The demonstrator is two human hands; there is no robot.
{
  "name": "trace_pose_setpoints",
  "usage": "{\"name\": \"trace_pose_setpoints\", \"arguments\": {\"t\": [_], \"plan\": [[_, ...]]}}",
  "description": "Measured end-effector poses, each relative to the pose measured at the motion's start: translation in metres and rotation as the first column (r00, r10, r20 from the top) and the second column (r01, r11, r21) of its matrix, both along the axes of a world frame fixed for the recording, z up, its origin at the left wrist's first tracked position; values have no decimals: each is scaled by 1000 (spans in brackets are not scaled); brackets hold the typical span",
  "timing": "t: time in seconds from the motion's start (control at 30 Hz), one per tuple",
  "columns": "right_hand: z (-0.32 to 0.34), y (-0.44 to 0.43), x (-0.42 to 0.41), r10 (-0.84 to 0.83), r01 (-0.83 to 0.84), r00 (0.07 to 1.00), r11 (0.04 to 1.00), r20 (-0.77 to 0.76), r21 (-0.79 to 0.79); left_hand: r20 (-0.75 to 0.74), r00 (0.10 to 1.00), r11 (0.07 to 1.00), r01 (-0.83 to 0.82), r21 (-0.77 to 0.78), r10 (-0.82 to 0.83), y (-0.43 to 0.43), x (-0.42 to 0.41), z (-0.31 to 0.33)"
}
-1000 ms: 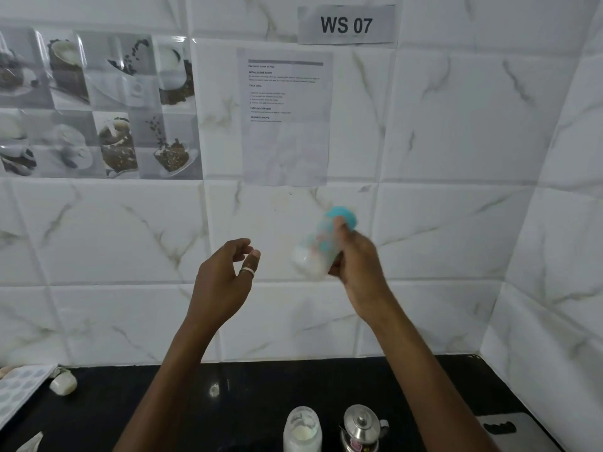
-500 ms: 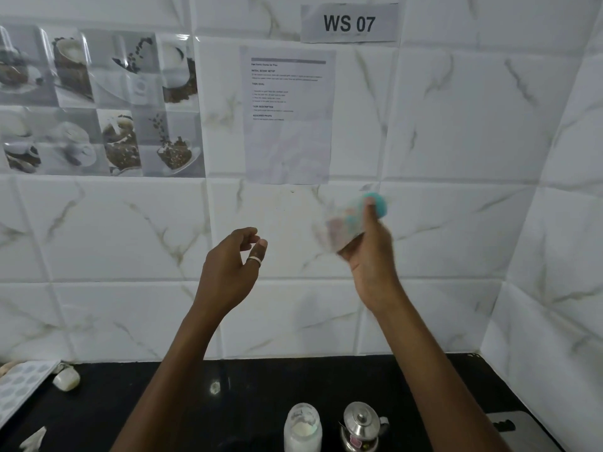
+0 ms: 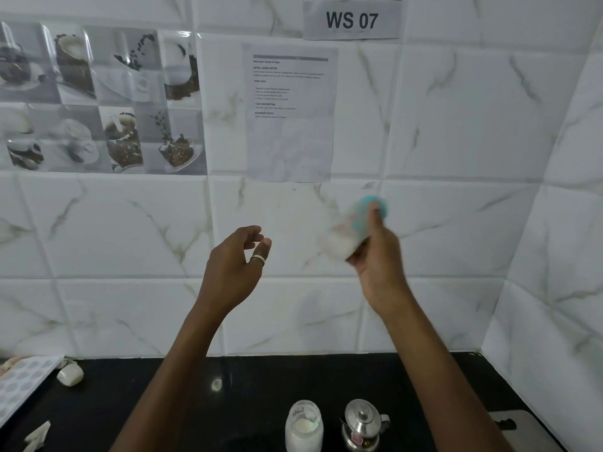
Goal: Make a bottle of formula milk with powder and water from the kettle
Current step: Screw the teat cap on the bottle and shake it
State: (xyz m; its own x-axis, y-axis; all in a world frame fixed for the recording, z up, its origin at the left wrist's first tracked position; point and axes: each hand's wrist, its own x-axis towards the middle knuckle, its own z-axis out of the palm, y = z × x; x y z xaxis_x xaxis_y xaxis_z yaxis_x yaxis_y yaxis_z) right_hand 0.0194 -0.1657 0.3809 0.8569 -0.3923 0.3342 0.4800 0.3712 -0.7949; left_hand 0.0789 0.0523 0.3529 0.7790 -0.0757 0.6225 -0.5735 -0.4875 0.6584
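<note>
My right hand [image 3: 378, 262] holds a feeding bottle [image 3: 350, 231] raised in front of the tiled wall. The bottle is blurred, tilted with its teal cap up to the right and white milk in its lower end. My left hand [image 3: 235, 265] hovers beside it, about a hand's width to the left, fingers loosely curled and empty, a ring on one finger. Down on the black counter stand an open jar of white powder [image 3: 304, 425] and a small steel kettle [image 3: 362, 425] right of it.
The black counter [image 3: 248, 402] runs along the white marble-tiled wall. A small white object [image 3: 70, 375] and a patterned sheet [image 3: 23, 383] lie at the far left. A grey flat item [image 3: 518, 425] sits at the right, near the corner wall.
The bottle in my right hand has swung up to the right and back down a little, blurred throughout. My left hand stays raised and empty.
</note>
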Motion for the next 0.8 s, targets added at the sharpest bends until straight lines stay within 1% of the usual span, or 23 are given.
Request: {"name": "trace_pose_setpoints", "arguments": {"t": [0.03,0.07,0.1,0.13,0.2,0.23,0.27,0.3,0.33,0.37,0.4,0.43,0.47,0.53,0.57,0.6,0.63,0.67,0.7,0.73,0.77,0.8], "plan": [[7,-6,0,-19,12,999,989,48,148,0,1000,1000,0,1,0,1,0,-1],[12,-9,0,-50,35,996,977,68,210,-1,1000,1000,-2,1,2,1,0,-1],[13,-10,0,-54,40,996,979,66,199,-4,1000,1000,-4,0,4,1,0,0],[10,-6,-1,-37,34,999,992,29,120,-7,1000,1000,-6,0,6,1,1,0],[-1,3,-5,12,-21,998,988,-63,-150,-8,1000,1000,-4,0,4,-1,1,1],[-4,5,-6,3,-17,997,978,-72,-206,-7,1000,1000,0,0,0,-2,1,1],[-3,2,-5,2,-9,999,988,-43,-153,-6,1000,1000,3,-1,-3,-4,1,1],[1,-2,-6,19,-19,1000,1000,6,-14,-5,1000,1000,7,-1,-7,-4,0,0],[6,-6,-5,-9,4,999,991,38,132,-4,1000,1000,9,0,-9,-5,-1,0],[9,-8,-4,-40,26,997,976,62,217,-4,1000,1000,10,0,-10,-5,-1,-1],[11,-9,-4,-68,53,996,976,62,209,-8,1000,1000,9,1,-9,-6,-1,0],[9,-6,-4,-58,49,997,987,55,150,-11,1000,1000,9,1,-9,-7,-1,0],[4,0,-3,-34,33,999,999,20,31,-12,1000,1000,8,-1,-8,-8,0,0],[-8,11,-6,7,-19,998,978,-59,-209,-15,1000,1000,11,-3,-11,-10,0,1],[-10,11,-6,5,-19,998,974,-61,-227,-16,1000,1000,14,-1,-14,-10,0,1],[-9,7,-4,4,-8,1000,989,-27,-147,-17,1000,1000,17,2,-17,-10,-1,0],[-4,3,-3,6,-6,1000,1000,7,-8,-16,1000,1000,19,5,-19,-10,-1,0],[1,-3,-1,-29,27,999,992,14,127,-15,1000,1000,20,7,-19,-9,-2,-1],[5,-6,1,-73,70,997,975,6,212,-15,1000,1000,18,7,-17,-7,-1,-1],[6,-9,3,-101,97,995,971,5,219,-15,1000,1000,14,5,-14,-7,-1,0],[5,-6,3,-86,84,996,980,7,183,-17,1000,1000,10,3,-10,-6,0,0],[-1,0,4,-53,54,998,995,-16,88,-18,1000,1000,6,0,-6,-6,1,0]]}}
